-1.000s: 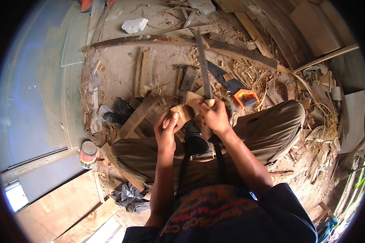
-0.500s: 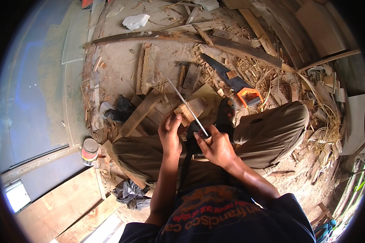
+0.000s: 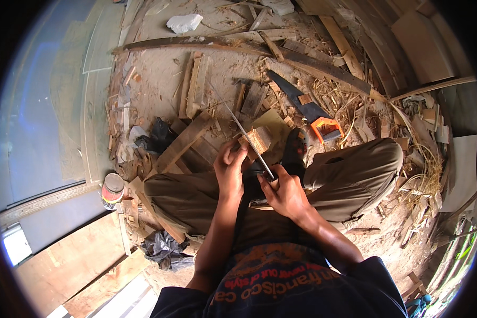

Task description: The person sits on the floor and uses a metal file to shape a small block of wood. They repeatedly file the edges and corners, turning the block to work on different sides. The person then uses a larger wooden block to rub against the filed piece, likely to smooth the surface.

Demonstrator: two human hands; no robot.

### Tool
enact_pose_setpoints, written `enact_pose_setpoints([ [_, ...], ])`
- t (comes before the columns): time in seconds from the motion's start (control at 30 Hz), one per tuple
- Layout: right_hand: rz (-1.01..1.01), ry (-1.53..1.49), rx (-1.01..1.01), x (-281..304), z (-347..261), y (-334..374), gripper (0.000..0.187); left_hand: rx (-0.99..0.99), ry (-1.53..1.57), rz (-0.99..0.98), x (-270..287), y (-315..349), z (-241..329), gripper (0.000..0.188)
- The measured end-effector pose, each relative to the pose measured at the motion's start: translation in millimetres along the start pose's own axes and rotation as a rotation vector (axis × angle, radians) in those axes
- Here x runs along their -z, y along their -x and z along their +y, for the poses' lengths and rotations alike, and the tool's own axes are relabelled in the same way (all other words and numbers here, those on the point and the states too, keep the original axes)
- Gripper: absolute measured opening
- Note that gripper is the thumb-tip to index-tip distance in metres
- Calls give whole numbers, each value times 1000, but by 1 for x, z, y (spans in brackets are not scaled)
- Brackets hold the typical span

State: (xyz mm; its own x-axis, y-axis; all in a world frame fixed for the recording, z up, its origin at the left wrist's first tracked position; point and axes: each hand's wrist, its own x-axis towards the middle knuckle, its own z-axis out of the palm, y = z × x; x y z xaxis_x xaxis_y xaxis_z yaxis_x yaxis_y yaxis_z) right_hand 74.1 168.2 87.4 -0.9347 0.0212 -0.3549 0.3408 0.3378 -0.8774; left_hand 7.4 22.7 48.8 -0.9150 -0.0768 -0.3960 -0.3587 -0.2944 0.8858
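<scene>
A small pale wooden block (image 3: pixel 258 140) is gripped in my left hand (image 3: pixel 230 168), thumb and fingers closed on its near left side. My right hand (image 3: pixel 285 193) is wrapped round the dark handle of a long thin metal tool (image 3: pixel 262 161). Its grey shaft slants away to the far left, across the block's left face and close to my left fingertips. From this angle I cannot tell whether it is a file or a blade seen on edge. Both hands are between my bent knees, above the dark shoe (image 3: pixel 294 148).
A handsaw (image 3: pixel 315 112) with an orange and black handle lies ahead to the right. Wood offcuts and shavings litter the ground. A long plank (image 3: pixel 196 43) crosses the far side. At left are a paint can (image 3: pixel 113 189), a black plastic bag (image 3: pixel 167 250) and a blue-grey panel (image 3: pixel 47 116).
The block has turned in my left hand, showing a brighter, rougher face, and has shifted slightly right. My left hand has moved a little right with it; the right hand has hardly moved.
</scene>
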Motion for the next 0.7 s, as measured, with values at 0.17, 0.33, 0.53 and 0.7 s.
enact_pose_setpoints([
  [0.17, -20, 10, -27, 3, -2, -2, 31, 0, 7, -12, 2, -2, -5, 32],
  [0.33, -23, -14, -57, 8, -6, -3, 33, 17, 105, -111, 7, -3, -12, 45],
  [0.53, -26, 27, -93, 16, -7, -6, 33, -375, -279, -306, 19, -7, -39, 80],
  [0.7, 107, -99, -23, 6, 11, -8, 29, -518, -527, -167, 7, -24, -38, 80],
])
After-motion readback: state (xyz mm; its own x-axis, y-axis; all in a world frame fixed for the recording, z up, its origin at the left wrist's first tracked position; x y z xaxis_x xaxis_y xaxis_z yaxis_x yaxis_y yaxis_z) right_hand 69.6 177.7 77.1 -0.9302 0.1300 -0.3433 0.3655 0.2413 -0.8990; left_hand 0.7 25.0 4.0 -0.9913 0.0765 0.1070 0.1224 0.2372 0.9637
